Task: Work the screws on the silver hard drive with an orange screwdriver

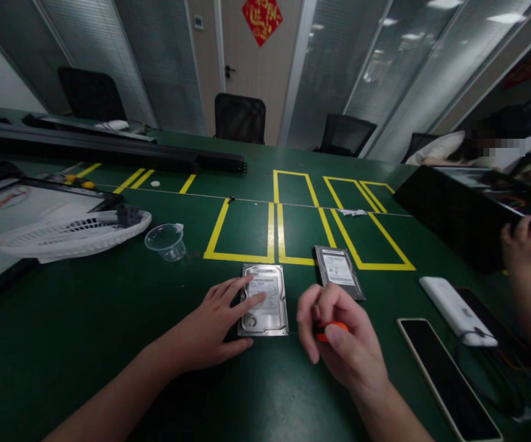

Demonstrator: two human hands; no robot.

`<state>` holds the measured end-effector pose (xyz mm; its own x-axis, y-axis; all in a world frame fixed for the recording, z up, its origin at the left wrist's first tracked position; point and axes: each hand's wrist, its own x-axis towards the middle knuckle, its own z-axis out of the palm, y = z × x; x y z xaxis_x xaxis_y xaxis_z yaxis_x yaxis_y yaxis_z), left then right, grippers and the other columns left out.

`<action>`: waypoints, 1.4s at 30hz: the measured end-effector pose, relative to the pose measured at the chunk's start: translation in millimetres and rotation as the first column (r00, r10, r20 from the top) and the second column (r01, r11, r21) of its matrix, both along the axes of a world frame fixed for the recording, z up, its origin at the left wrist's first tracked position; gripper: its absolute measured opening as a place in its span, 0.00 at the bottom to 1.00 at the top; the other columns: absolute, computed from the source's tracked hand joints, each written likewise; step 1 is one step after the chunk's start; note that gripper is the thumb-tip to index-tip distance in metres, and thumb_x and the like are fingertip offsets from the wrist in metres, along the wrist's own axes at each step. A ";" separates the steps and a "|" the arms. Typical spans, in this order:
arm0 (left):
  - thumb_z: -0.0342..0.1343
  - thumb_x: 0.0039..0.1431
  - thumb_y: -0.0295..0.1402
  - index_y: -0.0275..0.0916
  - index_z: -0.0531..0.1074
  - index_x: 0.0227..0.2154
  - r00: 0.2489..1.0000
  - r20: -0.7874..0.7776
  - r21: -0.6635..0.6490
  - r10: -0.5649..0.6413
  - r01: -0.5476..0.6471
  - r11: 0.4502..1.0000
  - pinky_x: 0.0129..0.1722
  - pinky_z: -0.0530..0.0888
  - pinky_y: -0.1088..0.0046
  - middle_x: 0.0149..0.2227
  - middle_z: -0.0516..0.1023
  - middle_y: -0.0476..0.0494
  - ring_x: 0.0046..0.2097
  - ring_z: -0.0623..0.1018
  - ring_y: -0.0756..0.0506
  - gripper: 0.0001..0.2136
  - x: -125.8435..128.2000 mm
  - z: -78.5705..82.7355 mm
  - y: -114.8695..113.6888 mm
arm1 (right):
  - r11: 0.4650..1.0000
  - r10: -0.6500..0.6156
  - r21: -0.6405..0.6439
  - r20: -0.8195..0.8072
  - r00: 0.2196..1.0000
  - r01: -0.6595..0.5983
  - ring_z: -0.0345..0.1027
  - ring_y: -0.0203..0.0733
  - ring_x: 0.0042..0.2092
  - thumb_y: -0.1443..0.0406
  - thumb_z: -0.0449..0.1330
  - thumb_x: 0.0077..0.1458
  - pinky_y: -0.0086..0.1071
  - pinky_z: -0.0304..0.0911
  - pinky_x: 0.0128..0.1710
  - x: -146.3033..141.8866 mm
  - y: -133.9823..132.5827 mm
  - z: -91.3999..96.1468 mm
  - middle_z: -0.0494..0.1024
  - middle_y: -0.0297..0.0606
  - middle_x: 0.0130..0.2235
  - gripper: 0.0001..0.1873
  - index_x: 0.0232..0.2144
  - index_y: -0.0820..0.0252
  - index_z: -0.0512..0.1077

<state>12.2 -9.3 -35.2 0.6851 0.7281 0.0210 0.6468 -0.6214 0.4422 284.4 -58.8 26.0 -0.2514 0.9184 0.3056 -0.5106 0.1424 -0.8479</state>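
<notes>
A silver hard drive lies flat on the green table in front of me. My left hand rests on its left side, fingers spread across the label and thumb along the near edge. My right hand is closed around a small orange-handled tool, just right of the drive and slightly above the table. A second, smaller drive lies further back to the right, untouched.
Yellow tape rectangles mark the table behind the drives. A clear plastic cup and a white basket sit at left. A phone and a white power bank lie at right, near another person's hand.
</notes>
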 end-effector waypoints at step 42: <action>0.70 0.69 0.40 0.60 0.54 0.81 1.000 -0.011 -0.020 0.002 -0.002 1.000 0.75 0.61 0.33 0.84 0.44 0.41 0.80 0.54 0.21 0.44 0.0 3.1 -0.7 | 1.000 -0.020 0.001 0.060 0.998 0.020 0.59 0.38 0.28 0.53 0.59 0.74 0.37 0.53 0.30 0.7 -0.7 10.3 0.78 0.43 0.39 0.19 0.41 0.59 0.84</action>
<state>12.3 -10.0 -32.1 0.6840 0.7295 -0.0006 0.6527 -0.6115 0.4473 285.1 -59.5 36.3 -0.2510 0.9234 0.2905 -0.4556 0.1521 -0.8771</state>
